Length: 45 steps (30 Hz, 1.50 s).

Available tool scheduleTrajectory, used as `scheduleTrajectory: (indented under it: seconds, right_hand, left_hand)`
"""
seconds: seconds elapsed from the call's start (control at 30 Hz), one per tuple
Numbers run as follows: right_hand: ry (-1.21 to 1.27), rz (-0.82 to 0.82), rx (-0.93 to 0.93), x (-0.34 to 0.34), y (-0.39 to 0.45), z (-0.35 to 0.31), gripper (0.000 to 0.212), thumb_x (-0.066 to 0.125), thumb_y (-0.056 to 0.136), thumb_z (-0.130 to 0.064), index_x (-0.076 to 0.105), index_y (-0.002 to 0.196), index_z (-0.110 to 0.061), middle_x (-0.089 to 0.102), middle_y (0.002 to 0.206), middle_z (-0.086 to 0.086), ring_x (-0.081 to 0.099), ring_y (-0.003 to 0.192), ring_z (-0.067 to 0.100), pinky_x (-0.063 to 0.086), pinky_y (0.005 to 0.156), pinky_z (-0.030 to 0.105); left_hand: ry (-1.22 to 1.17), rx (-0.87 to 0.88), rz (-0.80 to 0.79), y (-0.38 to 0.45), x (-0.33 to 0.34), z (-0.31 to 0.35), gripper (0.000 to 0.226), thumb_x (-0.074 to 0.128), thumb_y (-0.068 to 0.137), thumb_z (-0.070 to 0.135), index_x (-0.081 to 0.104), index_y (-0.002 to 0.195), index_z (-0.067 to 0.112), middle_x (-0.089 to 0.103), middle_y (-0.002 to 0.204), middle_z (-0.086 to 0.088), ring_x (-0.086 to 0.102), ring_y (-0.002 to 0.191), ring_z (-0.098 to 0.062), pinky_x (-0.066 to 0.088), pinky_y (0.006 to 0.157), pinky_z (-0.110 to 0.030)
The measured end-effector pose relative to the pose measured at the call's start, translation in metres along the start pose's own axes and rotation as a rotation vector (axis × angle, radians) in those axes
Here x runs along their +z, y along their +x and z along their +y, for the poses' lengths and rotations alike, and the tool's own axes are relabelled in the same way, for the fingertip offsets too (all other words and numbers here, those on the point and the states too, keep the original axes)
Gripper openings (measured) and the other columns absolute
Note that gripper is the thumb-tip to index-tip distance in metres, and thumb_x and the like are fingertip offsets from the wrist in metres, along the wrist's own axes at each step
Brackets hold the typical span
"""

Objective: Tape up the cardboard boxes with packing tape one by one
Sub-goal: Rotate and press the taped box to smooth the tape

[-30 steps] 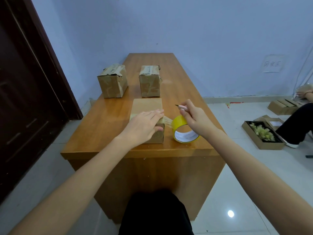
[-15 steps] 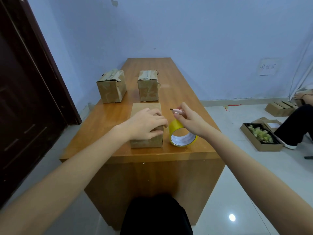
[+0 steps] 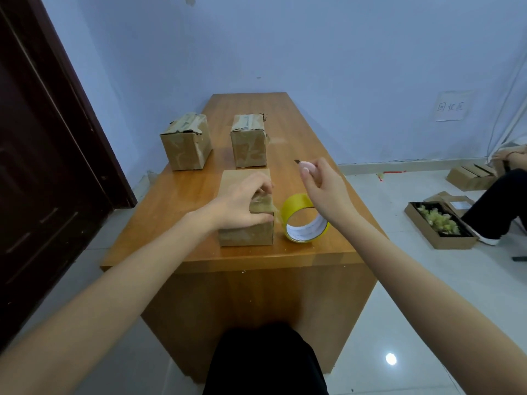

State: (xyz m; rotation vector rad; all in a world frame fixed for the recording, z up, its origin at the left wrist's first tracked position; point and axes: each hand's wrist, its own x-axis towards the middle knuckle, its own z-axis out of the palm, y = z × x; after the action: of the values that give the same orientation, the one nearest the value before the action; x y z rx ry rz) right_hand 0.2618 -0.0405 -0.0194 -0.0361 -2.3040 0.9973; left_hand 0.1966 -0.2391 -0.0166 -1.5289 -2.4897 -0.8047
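1. Head view: our left hand is pressing the nearest cardboard box near the table's front edge, fingers curled over it.
2. Our right hand is gripping a small cutter above the yellow tape roll, which is standing just beside the box.

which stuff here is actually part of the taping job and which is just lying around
Job: near box under left hand; yellow tape roll; small cutter in right hand; two taped boxes.

Lying about: open floor box; flat cartons; wall note.
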Motion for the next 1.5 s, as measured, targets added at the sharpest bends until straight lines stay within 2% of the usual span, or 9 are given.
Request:
scheduleTrajectory:
  seconds: [0.13, 0.3, 0.53, 0.63, 0.77, 0.9, 1.17, 1.37, 1.5]
  right_hand:
    - [-0.167, 0.013, -0.007, -0.006, 0.001, -0.024, 0.030, 0.048, 0.096, -0.028, 0.048, 0.077, -0.005, 0.057, 0.071, 0.008, 0.049, 0.067, 0.028, 0.032, 0.055, 0.035]
    - [-0.066, -0.437, 0.234, -0.007, -0.005, -0.045, 0.021, 0.045, 0.096, -0.025, 0.052, 0.105, -0.007, 0.063, 0.068, 0.000, 0.053, 0.061, 0.013, 0.044, 0.058, 0.030]
    - [-0.197, -0.457, 0.256, -0.004, -0.002, -0.052, 0.029, 0.034, 0.096, -0.014, 0.058, 0.111, -0.007, 0.064, 0.077, 0.005, 0.054, 0.049, 0.016, 0.045, 0.055, 0.027]
    - [-0.320, -0.448, 0.231, 0.003, -0.001, -0.056, 0.032, 0.038, 0.089, -0.010, 0.063, 0.106, -0.002, 0.067, 0.069, 0.012, 0.060, 0.054, 0.022, 0.051, 0.064, 0.031]
    - [-0.370, -0.453, 0.288, 0.011, 0.008, -0.057, 0.034, 0.044, 0.078, -0.004, 0.068, 0.101, 0.004, 0.053, 0.057, 0.010, 0.046, 0.060, 0.023, 0.038, 0.060, 0.027]
    - [-0.335, -0.541, 0.356, 0.009, 0.016, -0.058, 0.016, 0.050, 0.075, -0.003, 0.065, 0.074, -0.001, 0.060, 0.051, 0.006, 0.059, 0.055, 0.022, 0.047, 0.062, 0.027]
    - [-0.316, -0.602, 0.414, 0.017, 0.025, -0.064, 0.015, 0.046, 0.073, 0.003, 0.049, 0.060, -0.006, 0.048, 0.032, -0.005, 0.051, 0.033, 0.011, 0.038, 0.042, 0.016]
    - [-0.118, -0.626, 0.447, 0.008, 0.024, -0.062, 0.017, 0.039, 0.077, 0.005, 0.049, 0.068, -0.006, 0.044, 0.037, -0.005, 0.043, 0.032, 0.012, 0.038, 0.039, 0.014]
    - [-0.103, -0.614, 0.429, 0.003, 0.021, -0.057, 0.034, 0.044, 0.079, 0.006, 0.059, 0.105, 0.023, 0.042, 0.038, -0.004, 0.043, 0.032, 0.011, 0.038, 0.038, 0.013]
  left_hand:
    - [0.039, -0.051, 0.021, 0.000, 0.002, -0.002, 0.048, 0.081, 0.069, 0.030, 0.048, 0.098, 0.013, 0.048, 0.106, -0.002, 0.048, 0.096, -0.016, 0.045, 0.086, -0.034]
    - [0.114, -0.015, -0.040, 0.000, -0.002, 0.001, 0.040, 0.078, 0.071, 0.031, 0.051, 0.096, 0.014, 0.052, 0.108, 0.000, 0.048, 0.099, -0.015, 0.044, 0.084, -0.033]
    - [0.079, -0.046, 0.025, -0.018, -0.003, -0.007, 0.031, 0.071, 0.080, 0.038, 0.057, 0.101, 0.021, 0.052, 0.121, 0.008, 0.046, 0.111, -0.007, 0.044, 0.089, -0.030]
    - [0.057, -0.047, 0.034, -0.018, -0.002, -0.007, 0.030, 0.072, 0.079, 0.037, 0.058, 0.100, 0.021, 0.054, 0.121, 0.007, 0.047, 0.112, -0.008, 0.042, 0.091, -0.027]
    - [0.076, -0.045, 0.056, -0.018, 0.000, -0.005, 0.027, 0.072, 0.079, 0.036, 0.055, 0.096, 0.025, 0.054, 0.120, 0.006, 0.048, 0.111, -0.010, 0.042, 0.088, -0.027]
    - [0.093, -0.040, 0.076, -0.019, 0.001, -0.003, 0.029, 0.072, 0.079, 0.036, 0.058, 0.099, 0.021, 0.055, 0.119, 0.004, 0.048, 0.110, -0.012, 0.043, 0.087, -0.029]
    - [0.112, -0.047, 0.083, -0.018, 0.001, -0.002, 0.032, 0.072, 0.079, 0.036, 0.059, 0.103, 0.020, 0.056, 0.116, 0.002, 0.048, 0.109, -0.015, 0.046, 0.086, -0.037]
    - [0.077, -0.055, 0.092, -0.017, 0.002, -0.002, 0.028, 0.073, 0.078, 0.034, 0.057, 0.098, 0.023, 0.056, 0.113, 0.004, 0.048, 0.107, -0.013, 0.045, 0.085, -0.035]
    - [0.063, -0.064, 0.086, -0.017, 0.002, -0.002, 0.028, 0.073, 0.078, 0.034, 0.055, 0.097, 0.024, 0.056, 0.112, 0.004, 0.048, 0.107, -0.013, 0.046, 0.087, -0.039]
